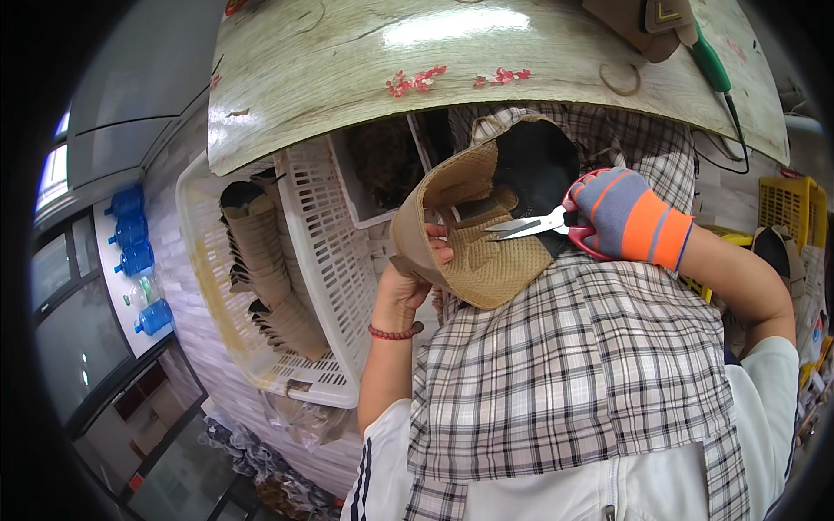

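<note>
A tan boot upper (491,271) with a textured lining and a black inner part rests over my lap, its opening turned up. My left hand (407,285), bare with a red bead bracelet at the wrist, grips its left side, fingers curled over into the inside. In a grey and orange glove, my right hand (632,215) is closed round the red handles of a pair of scissors (532,226). The blades point left into the upper, slightly apart, over the lining. Whether they touch any thread there, I cannot tell.
Ahead is a wood-patterned table (330,78), with a tan piece (638,26) and a green-handled corded tool (711,59) at its right. A white plastic crate (321,260) on my left holds stacked tan uppers (261,234). A yellow basket (795,217) stands at right.
</note>
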`<state>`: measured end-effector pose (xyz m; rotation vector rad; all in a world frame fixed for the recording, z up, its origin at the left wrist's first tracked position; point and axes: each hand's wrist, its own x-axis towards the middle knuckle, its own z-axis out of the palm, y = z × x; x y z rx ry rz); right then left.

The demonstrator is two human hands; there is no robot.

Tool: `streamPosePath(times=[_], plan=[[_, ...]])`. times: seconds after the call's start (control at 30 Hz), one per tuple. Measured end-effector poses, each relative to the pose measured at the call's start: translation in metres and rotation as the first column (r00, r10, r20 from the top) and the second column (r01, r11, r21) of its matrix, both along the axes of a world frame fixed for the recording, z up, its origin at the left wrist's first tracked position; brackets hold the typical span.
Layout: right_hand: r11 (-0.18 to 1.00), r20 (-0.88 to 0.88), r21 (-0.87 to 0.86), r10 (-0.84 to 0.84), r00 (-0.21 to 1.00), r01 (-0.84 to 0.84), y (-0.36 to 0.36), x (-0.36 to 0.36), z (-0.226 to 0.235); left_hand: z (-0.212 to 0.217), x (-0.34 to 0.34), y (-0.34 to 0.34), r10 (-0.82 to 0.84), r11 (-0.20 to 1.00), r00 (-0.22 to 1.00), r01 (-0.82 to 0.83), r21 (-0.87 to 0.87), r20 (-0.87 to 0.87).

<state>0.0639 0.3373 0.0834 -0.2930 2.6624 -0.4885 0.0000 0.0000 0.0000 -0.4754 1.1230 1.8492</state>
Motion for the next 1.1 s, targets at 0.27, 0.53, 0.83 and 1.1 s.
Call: streamPosePath(times=[0.27, 0.53, 0.83, 1.1], plan=[[0.992, -0.087, 0.129, 0.008, 0.996, 0.003, 0.0, 0.011, 0.006, 0.007, 0.005, 0.005, 0.034, 0.998, 0.999, -0.034, -0.047, 0.002], [0.999, -0.202, 0.023, -0.029, 0.979, 0.034, -0.004, -0.015, 0.029, 0.013, 0.006, 0.006, 0.03, 0.999, 0.999, -0.029, -0.035, 0.032], [0.983, -0.226, 0.138, 0.147, 0.963, -0.118, -0.034, -0.029, 0.005, -0.004, 0.011, -0.001, -0.004, 0.999, 0.995, -0.001, 0.047, 0.101], [0.987, -0.075, 0.133, 0.099, 0.992, -0.089, -0.016, -0.033, 0.0, 0.007, 0.006, 0.008, 0.013, 0.999, 0.988, -0.02, 0.045, 0.154]])
